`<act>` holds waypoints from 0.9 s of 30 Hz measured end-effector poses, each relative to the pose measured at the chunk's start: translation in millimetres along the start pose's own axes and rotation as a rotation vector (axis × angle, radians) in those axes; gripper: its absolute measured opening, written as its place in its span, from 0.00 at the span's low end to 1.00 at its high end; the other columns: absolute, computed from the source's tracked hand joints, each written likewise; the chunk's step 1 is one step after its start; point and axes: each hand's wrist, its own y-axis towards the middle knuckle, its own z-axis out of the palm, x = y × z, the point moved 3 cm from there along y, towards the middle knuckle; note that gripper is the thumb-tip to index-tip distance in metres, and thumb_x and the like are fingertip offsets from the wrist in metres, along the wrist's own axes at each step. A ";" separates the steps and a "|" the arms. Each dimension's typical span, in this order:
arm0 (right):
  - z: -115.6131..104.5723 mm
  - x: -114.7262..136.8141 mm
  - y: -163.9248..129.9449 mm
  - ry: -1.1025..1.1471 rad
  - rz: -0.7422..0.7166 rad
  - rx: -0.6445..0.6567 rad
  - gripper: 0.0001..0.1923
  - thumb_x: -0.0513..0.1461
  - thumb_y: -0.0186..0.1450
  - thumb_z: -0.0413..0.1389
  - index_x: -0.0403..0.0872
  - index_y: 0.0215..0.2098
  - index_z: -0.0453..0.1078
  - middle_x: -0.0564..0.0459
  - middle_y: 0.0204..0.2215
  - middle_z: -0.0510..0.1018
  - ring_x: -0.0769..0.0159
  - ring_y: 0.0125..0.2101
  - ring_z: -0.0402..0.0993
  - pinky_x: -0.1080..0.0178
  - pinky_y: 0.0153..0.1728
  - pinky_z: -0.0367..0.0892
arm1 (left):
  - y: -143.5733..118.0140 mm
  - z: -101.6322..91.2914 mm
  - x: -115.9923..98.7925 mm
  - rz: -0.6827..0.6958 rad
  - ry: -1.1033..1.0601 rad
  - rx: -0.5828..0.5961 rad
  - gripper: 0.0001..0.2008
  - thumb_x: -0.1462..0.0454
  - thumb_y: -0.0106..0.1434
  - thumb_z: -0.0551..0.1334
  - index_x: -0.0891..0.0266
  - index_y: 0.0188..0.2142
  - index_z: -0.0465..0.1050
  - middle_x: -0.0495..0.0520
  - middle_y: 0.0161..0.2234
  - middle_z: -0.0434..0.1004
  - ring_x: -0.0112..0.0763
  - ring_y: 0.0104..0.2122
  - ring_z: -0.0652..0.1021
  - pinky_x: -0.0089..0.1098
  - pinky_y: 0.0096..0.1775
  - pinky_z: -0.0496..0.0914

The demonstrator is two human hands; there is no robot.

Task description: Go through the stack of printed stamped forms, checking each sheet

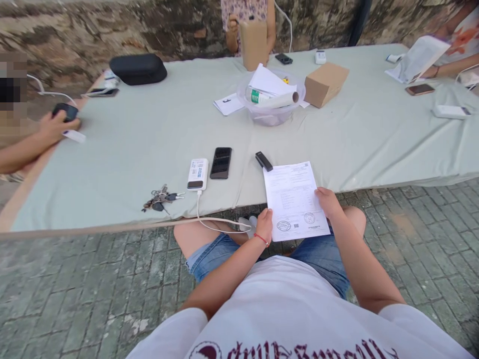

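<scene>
A printed sheet of paper (294, 199) with round and oval stamps near its lower edge is held between my two hands, its top part over the table edge. My left hand (265, 224), with a red string bracelet at the wrist, pinches the left edge. On the opposite side, my right hand (328, 201) grips the right edge. At the sheet's top left corner lies a black stapler-like object (264, 162), which seems to touch it. A black smartphone (221, 163) and a white power bank (197, 174) with a cable rest to the left.
A bunch of keys (161, 199) lies near the front edge of the cloth-covered table (123, 149). Farther back stand a plastic basin (269, 115) of papers and a roll, a cardboard box (325, 85) and a black case (138, 69). Other people sit around the table.
</scene>
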 end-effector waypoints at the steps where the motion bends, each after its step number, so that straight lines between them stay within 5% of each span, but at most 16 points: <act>1: -5.5 2.7 0.7 -0.108 0.009 -0.025 0.15 0.46 0.67 0.49 0.48 0.37 0.74 0.43 0.32 0.82 0.50 0.34 0.76 0.53 0.37 0.70 | 0.8 -0.3 -0.4 -0.005 -0.005 0.001 0.24 0.45 0.51 0.74 0.62 0.30 0.74 0.54 0.33 0.83 0.40 0.38 0.81 0.42 0.50 0.73; 4: -26.0 22.4 9.7 -0.397 -0.023 -0.189 0.15 0.44 0.70 0.48 0.47 0.40 0.74 0.41 0.34 0.82 0.50 0.36 0.76 0.53 0.40 0.68 | 2.2 -1.6 -4.3 -0.039 -0.045 0.024 0.24 0.46 0.50 0.75 0.62 0.31 0.74 0.55 0.33 0.83 0.40 0.37 0.81 0.43 0.48 0.73; 7: -31.7 57.0 28.3 -0.439 -0.134 -0.238 0.14 0.42 0.71 0.48 0.47 0.45 0.74 0.42 0.34 0.83 0.52 0.37 0.77 0.55 0.42 0.68 | 0.6 -5.2 -10.5 -0.053 -0.072 0.036 0.24 0.46 0.48 0.76 0.63 0.31 0.75 0.57 0.34 0.84 0.40 0.37 0.81 0.43 0.47 0.73; 12: 16.3 126.7 63.9 -0.432 -0.366 0.083 0.14 0.41 0.72 0.49 0.47 0.49 0.74 0.48 0.40 0.85 0.58 0.39 0.79 0.60 0.43 0.69 | -7.1 -14.2 -18.0 -0.087 -0.063 0.041 0.25 0.47 0.46 0.77 0.63 0.30 0.75 0.55 0.32 0.84 0.39 0.34 0.81 0.41 0.45 0.74; 17: 71.7 175.3 90.3 -0.573 -0.292 0.224 0.30 0.52 0.72 0.54 0.43 0.64 0.63 0.45 0.37 0.85 0.53 0.42 0.81 0.58 0.43 0.70 | -12.3 -21.6 -15.7 -0.091 -0.033 0.060 0.22 0.48 0.50 0.75 0.63 0.31 0.76 0.55 0.32 0.84 0.40 0.35 0.81 0.42 0.46 0.75; 19: 87.2 187.2 94.6 -0.654 -0.263 0.260 0.33 0.53 0.70 0.58 0.41 0.65 0.62 0.45 0.35 0.85 0.52 0.40 0.82 0.58 0.41 0.70 | -13.1 -22.5 -12.5 -0.094 -0.035 0.052 0.21 0.48 0.51 0.74 0.63 0.31 0.76 0.56 0.33 0.84 0.40 0.35 0.81 0.42 0.46 0.75; 23: 105.8 196.7 94.0 -0.688 -0.191 0.326 0.23 0.42 0.70 0.57 0.38 0.58 0.66 0.48 0.27 0.84 0.57 0.31 0.81 0.61 0.37 0.70 | -15.9 -20.0 -9.9 -0.097 -0.062 0.037 0.22 0.47 0.50 0.74 0.63 0.30 0.76 0.57 0.33 0.84 0.41 0.36 0.82 0.42 0.46 0.74; 27: 105.8 197.6 90.0 -0.627 -0.167 0.287 0.26 0.38 0.69 0.57 0.38 0.63 0.61 0.47 0.32 0.85 0.59 0.34 0.82 0.62 0.36 0.71 | -19.6 -16.4 -16.3 -0.095 -0.090 0.054 0.24 0.46 0.49 0.75 0.64 0.30 0.76 0.59 0.35 0.85 0.44 0.38 0.82 0.45 0.48 0.74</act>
